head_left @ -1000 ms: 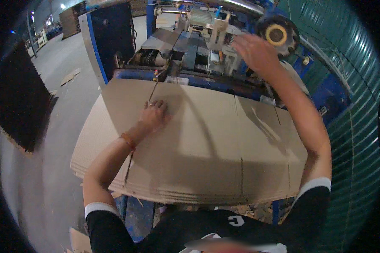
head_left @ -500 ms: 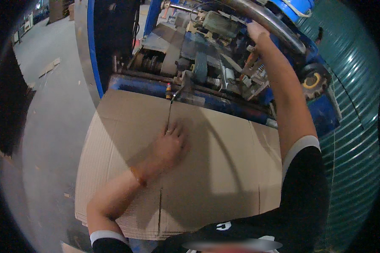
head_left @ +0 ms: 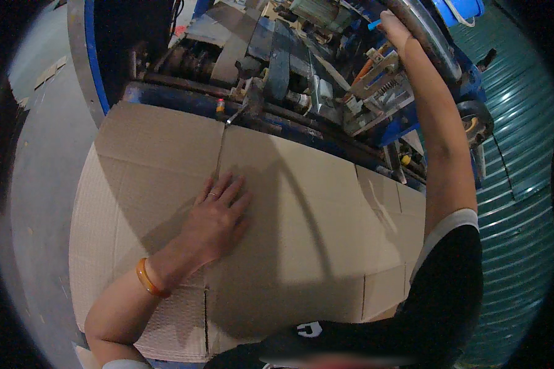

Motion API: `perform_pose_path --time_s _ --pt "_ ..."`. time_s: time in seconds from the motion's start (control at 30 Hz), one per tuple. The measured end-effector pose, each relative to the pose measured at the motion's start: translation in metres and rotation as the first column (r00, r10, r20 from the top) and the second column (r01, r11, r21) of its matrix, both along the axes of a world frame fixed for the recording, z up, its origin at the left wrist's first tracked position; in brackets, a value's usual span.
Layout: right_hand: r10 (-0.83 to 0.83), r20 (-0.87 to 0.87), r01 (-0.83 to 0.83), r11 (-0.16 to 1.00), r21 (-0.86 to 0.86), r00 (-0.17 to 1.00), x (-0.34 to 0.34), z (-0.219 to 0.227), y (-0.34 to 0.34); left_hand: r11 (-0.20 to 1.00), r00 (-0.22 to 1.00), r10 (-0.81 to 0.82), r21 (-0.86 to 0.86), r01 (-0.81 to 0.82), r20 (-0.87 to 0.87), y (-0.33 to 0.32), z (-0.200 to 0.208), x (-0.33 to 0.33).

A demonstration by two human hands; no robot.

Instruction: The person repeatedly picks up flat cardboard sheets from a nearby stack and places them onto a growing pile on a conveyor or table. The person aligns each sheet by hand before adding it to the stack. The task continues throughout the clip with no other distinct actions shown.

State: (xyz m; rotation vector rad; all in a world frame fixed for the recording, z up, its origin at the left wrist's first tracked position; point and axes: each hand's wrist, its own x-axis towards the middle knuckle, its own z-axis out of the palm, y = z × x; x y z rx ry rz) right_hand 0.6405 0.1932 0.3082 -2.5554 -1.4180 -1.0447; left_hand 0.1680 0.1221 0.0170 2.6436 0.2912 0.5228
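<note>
A stack of flat, creased brown cardboard sheets (head_left: 317, 184) lies in front of me against the machine's edge. On the top sheet rests my left hand (head_left: 218, 212), palm down with fingers spread, holding nothing; it lies beside a slot cut in the board. My right arm reaches far forward over the machine. Up there my right hand (head_left: 395, 29) is closed beside a thick metal roller (head_left: 428, 37). A small blue tip (head_left: 374, 24) sticks out by its fingers, and the rest of what it grips is hidden.
Beyond the cardboard stands a blue-framed machine (head_left: 166, 95) with dark belts, metal brackets (head_left: 381, 92) and a spring. A blue bucket (head_left: 461, 9) is at the far right, before a green corrugated wall (head_left: 517, 141). Grey floor (head_left: 37, 154) runs along the left.
The view has shifted, so the cardboard and machine sit further left and higher. My left hand, blurred before, now lies flat with fingers spread. My right hand remains stretched toward the roller.
</note>
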Motion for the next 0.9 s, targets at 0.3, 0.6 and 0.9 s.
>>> perform_pose_path --time_s 0.3,0.6,0.9 --pt "-0.01 0.004 0.009 0.999 0.037 1.0 0.015 0.003 -0.001 1.0 1.0 0.007 0.013 -0.007 0.024 0.0 0.0 0.001" --pt "0.013 0.018 -0.014 0.999 0.037 1.0 0.023 0.007 0.002 1.0 1.0 0.017 -0.021 -0.017 0.022 -0.002 -0.004 0.002" --pt "0.017 0.02 -0.018 0.999 0.041 1.0 0.026 0.011 -0.001 0.998 0.999 0.015 -0.059 -0.018 -0.047 -0.002 -0.002 0.0"
